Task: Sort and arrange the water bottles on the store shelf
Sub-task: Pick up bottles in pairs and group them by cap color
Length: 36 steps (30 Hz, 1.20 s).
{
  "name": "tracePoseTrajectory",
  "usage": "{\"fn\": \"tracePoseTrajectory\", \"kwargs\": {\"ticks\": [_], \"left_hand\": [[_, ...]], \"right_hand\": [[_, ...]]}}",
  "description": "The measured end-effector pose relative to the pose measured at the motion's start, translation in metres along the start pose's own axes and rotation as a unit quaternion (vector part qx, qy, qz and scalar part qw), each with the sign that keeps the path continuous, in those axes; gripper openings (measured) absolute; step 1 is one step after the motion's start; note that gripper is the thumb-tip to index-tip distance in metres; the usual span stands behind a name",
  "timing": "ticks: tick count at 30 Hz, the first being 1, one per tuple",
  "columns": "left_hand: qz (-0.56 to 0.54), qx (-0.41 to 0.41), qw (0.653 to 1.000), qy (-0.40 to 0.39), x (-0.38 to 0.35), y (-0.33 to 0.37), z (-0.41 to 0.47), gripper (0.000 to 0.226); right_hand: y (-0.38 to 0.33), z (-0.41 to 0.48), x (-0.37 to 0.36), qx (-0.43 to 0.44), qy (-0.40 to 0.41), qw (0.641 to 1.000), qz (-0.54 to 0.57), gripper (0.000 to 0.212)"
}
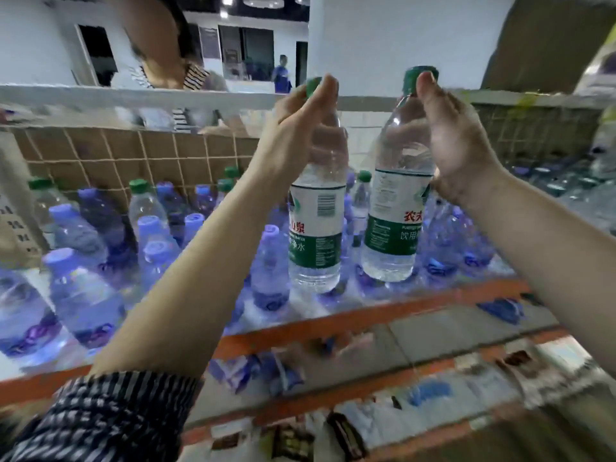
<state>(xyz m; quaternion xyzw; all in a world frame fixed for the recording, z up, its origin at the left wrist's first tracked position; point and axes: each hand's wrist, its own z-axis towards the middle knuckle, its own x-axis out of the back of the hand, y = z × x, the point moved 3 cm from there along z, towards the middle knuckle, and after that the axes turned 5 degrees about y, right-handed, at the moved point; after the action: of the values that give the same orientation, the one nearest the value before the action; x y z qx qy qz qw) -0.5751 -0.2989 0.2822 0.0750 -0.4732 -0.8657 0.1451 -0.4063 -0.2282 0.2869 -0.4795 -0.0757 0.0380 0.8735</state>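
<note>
Past my striped sleeve [110, 418], my left hand [300, 128] and right hand [456, 141] each have their grip closed on a green bottle [316, 228], [393, 221] lifted above the shelf [333, 315]; mid-sort, I next need a gap among the purple bottles [83, 295].

At the far side, a brown wire grid panel [110, 151] stands as a back wall. Behind it, a person in a striped shirt [186, 78] is close to the panel, partly hidden by a white rail [133, 98]. Much farther, a second person in blue clothes [281, 75] stands in a doorway. A white pillar [383, 38] rises at the far right. Near the camera, low in the view, dark snack packs [343, 431] lie in a blurred row, and small blue packs [240, 368] lie just above them.
</note>
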Motion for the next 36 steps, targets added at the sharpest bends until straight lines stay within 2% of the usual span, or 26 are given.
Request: {"fn": "tracePoseTrajectory", "kwargs": {"ticks": [7,12,15,19,22,27,32,36], "left_hand": [[-0.059,0.076,0.992,-0.076,-0.138,-0.061,-0.041,0.025],[-0.062,0.113,0.984,-0.125,-0.217,-0.107,-0.054,0.027],[-0.075,0.123,0.979,-0.146,-0.264,-0.136,-0.055,0.029],[-0.062,0.12,0.977,-0.164,-0.331,-0.164,-0.049,0.039],[-0.065,0.116,0.975,-0.177,-0.383,-0.177,-0.032,0.033],[-0.077,0.107,0.97,-0.204,-0.466,-0.19,0.007,0.036],[-0.075,0.095,0.971,-0.207,-0.535,-0.201,0.036,0.051],[-0.052,0.09,0.977,-0.184,-0.569,-0.212,0.048,0.046]], "right_hand": [[0.075,-0.042,0.126,-0.099,0.077,0.991,-0.038,0.037],[0.127,-0.061,0.195,-0.16,0.094,0.98,-0.068,0.056],[0.155,-0.067,0.232,-0.154,0.11,0.98,-0.055,0.038],[0.184,-0.063,0.285,-0.176,0.13,0.973,-0.078,0.042],[0.195,-0.045,0.327,-0.181,0.148,0.969,-0.085,0.047],[0.212,-0.007,0.396,-0.182,0.159,0.964,-0.113,0.025],[0.232,0.024,0.456,-0.182,0.169,0.964,-0.094,0.034],[0.26,0.046,0.496,-0.184,0.138,0.97,-0.083,0.044]]}}
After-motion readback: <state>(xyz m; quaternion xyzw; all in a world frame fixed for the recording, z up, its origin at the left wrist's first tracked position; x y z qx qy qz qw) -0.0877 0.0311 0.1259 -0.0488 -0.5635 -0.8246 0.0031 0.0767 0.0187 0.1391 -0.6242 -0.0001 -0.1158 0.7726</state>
